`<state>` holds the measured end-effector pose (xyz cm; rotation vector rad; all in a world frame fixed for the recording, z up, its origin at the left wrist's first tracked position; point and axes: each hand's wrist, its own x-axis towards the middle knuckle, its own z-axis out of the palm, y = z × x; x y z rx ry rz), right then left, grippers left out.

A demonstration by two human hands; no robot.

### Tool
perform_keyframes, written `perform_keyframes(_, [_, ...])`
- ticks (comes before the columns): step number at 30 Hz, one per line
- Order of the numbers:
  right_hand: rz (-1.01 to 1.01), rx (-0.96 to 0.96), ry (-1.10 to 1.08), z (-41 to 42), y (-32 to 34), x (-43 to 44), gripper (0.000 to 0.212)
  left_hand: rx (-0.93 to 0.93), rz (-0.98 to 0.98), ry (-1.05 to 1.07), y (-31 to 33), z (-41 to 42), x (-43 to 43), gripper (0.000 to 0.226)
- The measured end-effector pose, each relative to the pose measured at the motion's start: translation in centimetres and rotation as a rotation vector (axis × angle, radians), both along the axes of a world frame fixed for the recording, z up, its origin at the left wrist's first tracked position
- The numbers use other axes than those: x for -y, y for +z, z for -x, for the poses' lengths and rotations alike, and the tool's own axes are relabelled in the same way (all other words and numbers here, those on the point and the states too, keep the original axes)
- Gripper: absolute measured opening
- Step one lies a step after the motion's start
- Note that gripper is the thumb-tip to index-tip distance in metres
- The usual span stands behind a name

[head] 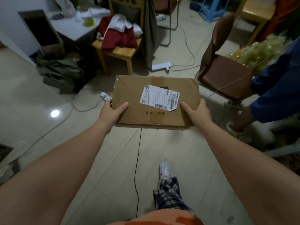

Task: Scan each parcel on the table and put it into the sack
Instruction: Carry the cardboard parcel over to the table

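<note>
**A:** How are the hands set?

**B:** The left hand (112, 112) grips the parcel (155, 101) at its 8 o'clock corner, the right hand (197, 112) at 4 o'clock. Thumbs lie on top; the fingers underneath are hidden.

**A:** And the parcel itself?

**B:** It's held level above the floor, label (159, 97) up. It's flat taped cardboard with dented corners, so I'd judge it stiff and fairly light. The tape may be slick, so hold it by opposite edges, clear of the label.

**A:** The sack?

**B:** I can't tell. A slumped olive bag (60, 73) lies at 10 o'clock and a brown chair (225, 78) at 2.
</note>
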<state>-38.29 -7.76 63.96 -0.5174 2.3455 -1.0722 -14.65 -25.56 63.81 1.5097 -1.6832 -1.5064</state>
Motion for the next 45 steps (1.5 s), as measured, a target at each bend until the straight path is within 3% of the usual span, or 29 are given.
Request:
perform_keyframes(7, [0.088,-0.007,0.008,11.9,2.0,8.3,0.074,0.009,0.014,0.01,2.0,11.7,8.7,0.087])
perform_keyframes(17, [0.081,-0.016,0.029,24.0,2.0,23.0,0.074,0.003,0.037,0.016,1.6,23.6,23.1,0.083])
perform_keyframes(27, [0.079,-0.023,-0.082,34.8,3.0,37.4,0.075,0.023,0.092,-0.113,4.0,36.3,40.0,0.075])
perform_keyframes(36, [0.088,-0.048,-0.148,45.4,3.0,45.4,0.076,0.039,0.095,-0.189,4.0,47.7,49.4,0.079])
perform_keyframes(45, [0.103,-0.076,-0.156,61.9,4.2,53.7,0.079,0.013,0.085,-0.176,3.9,64.3,57.7,0.082])
